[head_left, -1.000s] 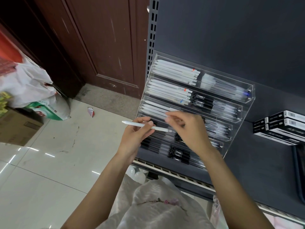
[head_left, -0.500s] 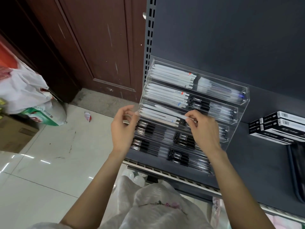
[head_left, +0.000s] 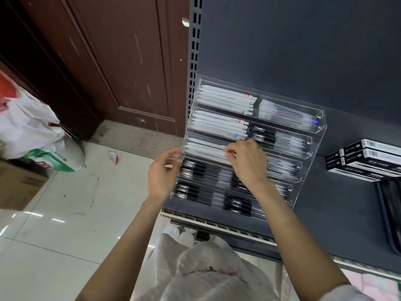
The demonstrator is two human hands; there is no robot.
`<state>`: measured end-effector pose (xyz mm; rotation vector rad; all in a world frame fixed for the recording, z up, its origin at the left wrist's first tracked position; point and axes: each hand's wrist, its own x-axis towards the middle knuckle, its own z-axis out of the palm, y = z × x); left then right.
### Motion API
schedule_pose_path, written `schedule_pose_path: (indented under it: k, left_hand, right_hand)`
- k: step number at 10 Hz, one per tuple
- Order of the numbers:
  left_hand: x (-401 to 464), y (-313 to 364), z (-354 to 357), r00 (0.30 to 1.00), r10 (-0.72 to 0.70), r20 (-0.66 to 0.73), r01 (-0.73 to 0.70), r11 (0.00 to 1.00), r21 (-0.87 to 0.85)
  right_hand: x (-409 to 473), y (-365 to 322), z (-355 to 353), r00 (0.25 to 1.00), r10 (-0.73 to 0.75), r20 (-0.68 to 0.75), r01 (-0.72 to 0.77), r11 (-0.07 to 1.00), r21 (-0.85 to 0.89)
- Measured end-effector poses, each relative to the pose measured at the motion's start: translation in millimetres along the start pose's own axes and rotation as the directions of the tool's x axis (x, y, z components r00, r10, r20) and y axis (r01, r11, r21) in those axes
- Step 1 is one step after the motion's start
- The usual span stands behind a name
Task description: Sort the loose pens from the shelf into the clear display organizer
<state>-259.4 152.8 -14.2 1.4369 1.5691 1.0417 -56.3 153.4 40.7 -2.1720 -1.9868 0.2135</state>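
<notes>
My right hand (head_left: 247,161) pinches the end of a white pen (head_left: 206,149) between thumb and curled fingers (head_left: 230,153); the pen lies in the third tier, left compartment, of the clear display organizer (head_left: 315,148). My left hand (head_left: 162,172) is at the organizer's left edge, its fingers loosely bent and touching the acrylic side wall, holding nothing. Both forearms reach up from below, the right one crossing in front of the lower tiers and hiding part of the black pens (head_left: 193,170) there. The organizer stands on the dark grey shelf (head_left: 338,213). To the right lie black and white boxes (head_left: 368,161). A white plastic bag (head_left: 208,276) is below my arms, and a brown door (head_left: 121,61) is on the left.
</notes>
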Motion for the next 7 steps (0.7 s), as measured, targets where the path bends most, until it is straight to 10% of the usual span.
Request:
schedule_pose_path:
  k: [7]
  left_hand:
    - [7, 13, -2, 0.997, -0.053, 0.049, 0.051, 0.998, 0.033]
  right_hand:
    - [-35, -5, 1, 0.929, 0.178, -0.325, -0.070, 0.945, 0.319]
